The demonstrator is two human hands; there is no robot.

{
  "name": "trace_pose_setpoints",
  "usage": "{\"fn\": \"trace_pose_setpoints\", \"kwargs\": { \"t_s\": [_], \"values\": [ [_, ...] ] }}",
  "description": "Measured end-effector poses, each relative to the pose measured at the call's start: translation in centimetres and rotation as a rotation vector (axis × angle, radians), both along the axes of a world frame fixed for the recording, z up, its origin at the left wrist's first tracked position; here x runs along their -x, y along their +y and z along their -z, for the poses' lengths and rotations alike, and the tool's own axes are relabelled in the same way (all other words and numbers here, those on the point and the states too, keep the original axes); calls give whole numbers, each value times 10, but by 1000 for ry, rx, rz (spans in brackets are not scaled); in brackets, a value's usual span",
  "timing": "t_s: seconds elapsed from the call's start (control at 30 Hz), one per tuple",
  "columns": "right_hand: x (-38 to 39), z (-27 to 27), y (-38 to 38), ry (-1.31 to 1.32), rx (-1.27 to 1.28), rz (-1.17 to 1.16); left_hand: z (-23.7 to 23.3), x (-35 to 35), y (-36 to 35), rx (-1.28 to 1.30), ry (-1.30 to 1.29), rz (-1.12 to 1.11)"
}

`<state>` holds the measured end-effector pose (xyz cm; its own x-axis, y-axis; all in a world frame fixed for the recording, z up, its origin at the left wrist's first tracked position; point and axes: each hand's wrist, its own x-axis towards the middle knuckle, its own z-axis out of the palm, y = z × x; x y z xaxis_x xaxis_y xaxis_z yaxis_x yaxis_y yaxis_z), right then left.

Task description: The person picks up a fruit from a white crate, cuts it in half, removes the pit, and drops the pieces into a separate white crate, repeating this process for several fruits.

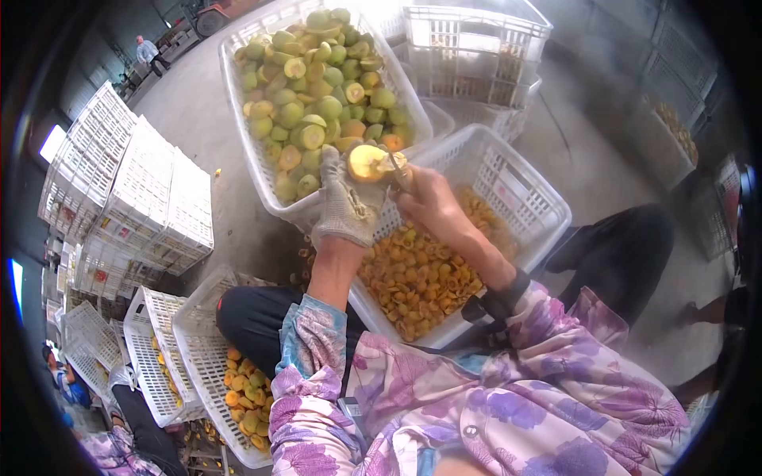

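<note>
My left hand (347, 202), in a whitish knit glove, is closed round a halved fruit (367, 163) with its pale yellow cut face showing. My bare right hand (429, 198) grips a small metal tool (399, 173), possibly a knife, its tip right at the fruit's edge. The blade's shape is mostly hidden. Both hands are above the near end of a white crate (238, 119) heaped with green fruit halves (321, 99). Below my right forearm, a second white crate (528, 198) holds many small orange-yellow pieces (421, 278).
Stacked white crates (476, 51) stand behind, and more crates (131, 174) are piled at left. A crate (198, 333) of orange fruit is by my left knee. Another person (127, 412) sits at lower left; a person (148, 54) is far off near a vehicle (213, 17).
</note>
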<state>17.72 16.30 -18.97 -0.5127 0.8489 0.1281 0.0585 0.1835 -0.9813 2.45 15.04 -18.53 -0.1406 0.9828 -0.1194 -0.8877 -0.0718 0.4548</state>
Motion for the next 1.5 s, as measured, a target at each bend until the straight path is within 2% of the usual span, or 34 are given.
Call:
{"fn": "trace_pose_setpoints", "kwargs": {
  "t_s": [0.03,0.1,0.23,0.3,0.33,0.37,0.43,0.47,0.5,0.53,0.63,0.7,0.73,0.8,0.9,0.97,1.1,1.17,1.2,1.27,1.3,1.37,1.4,1.43,1.47,1.5],
  "values": [
    [-1,8,3,-1,3,5,3,0,-1,3,-1,5],
    [0,20,14,-260,-579,216,6,0,1,-55,159,-27],
    [-11,7,21,-78,-481,283,6,-6,0,-73,76,-64],
    [-12,15,21,-167,-491,74,-2,-10,-8,-145,450,-138],
    [-11,18,20,-303,-646,59,-8,-15,-4,2,338,-186],
    [-9,20,20,-297,-654,57,-12,-13,-4,-4,342,-192],
    [-3,-1,3,-223,-538,232,-20,-15,-13,-66,586,-215],
    [0,1,-2,-225,-531,226,-31,-23,-7,176,381,-250],
    [4,1,-4,-286,-609,286,-30,-24,-6,176,382,-251],
    [7,1,-5,-344,-692,349,-27,-24,-4,186,454,-283],
    [18,9,-11,-274,-657,341,-12,-25,2,138,600,-370],
    [28,19,-10,-309,-639,363,-10,-29,1,100,854,-546],
    [34,21,-10,-306,-608,417,-14,-32,1,98,855,-547],
    [39,21,-10,-305,-581,464,-23,-38,0,174,655,-519],
    [42,17,-17,-300,-548,431,-13,-30,4,95,660,-492],
    [45,17,-19,-334,-445,359,-12,-25,1,139,720,-463],
    [38,19,-15,-212,-591,235,-10,-20,-4,180,815,-447],
    [34,17,-13,-94,-473,73,-7,-14,-8,163,1043,-412],
    [33,18,-13,-97,-473,69,-6,-11,-9,134,1216,-401],
    [28,21,-14,-343,-609,98,-4,-4,-10,57,1561,-425],
    [26,27,-10,-342,-612,97,-4,-2,-9,22,1696,-454],
    [21,38,3,16,-519,-100,-7,1,-5,-18,1860,-508],
    [16,25,-1,16,-519,-100,-8,2,-5,-29,1898,-529],
    [9,2,-8,-23,-138,-227,-8,2,-3,-29,1895,-534],
    [4,-11,-13,-64,246,-348,-7,0,-1,-51,1715,-552],
    [3,-11,-15,-67,244,-350,-9,-4,-1,-74,1534,-566]
  ]
}}
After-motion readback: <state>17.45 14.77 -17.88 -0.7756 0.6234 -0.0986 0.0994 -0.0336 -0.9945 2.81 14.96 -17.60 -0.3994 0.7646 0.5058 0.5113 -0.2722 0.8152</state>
